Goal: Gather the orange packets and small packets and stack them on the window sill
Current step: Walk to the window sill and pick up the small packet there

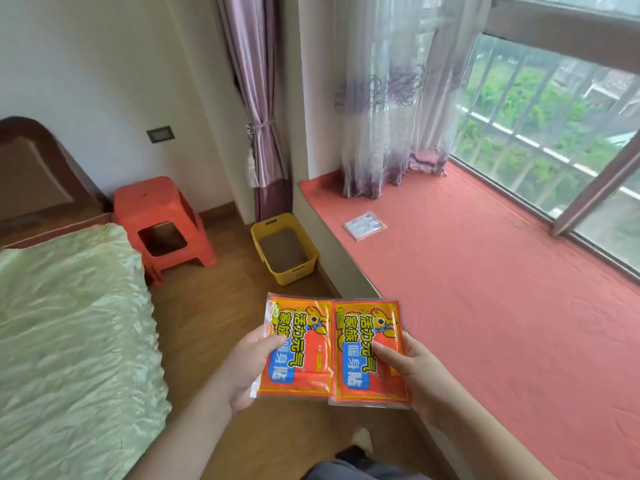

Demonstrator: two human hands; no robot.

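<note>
Gripped side by side above the floor, one orange packet (298,348) is pinched by the left hand (247,368) and another orange packet (369,353) by the right hand (412,370), fingers hidden beneath. Farther off, a small packet (364,225), its print unreadable, is seen on the red window sill (485,289). Beyond, the yellow basket (284,247) is partly cut off by the sill edge.

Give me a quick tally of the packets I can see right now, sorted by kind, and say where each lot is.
Orange packets: 2, one in the left hand (left orange packet), one in the right hand (right orange packet), held side by side.
Small packets: 1, a pale small packet lying flat on the window sill.
Total: 3
</note>
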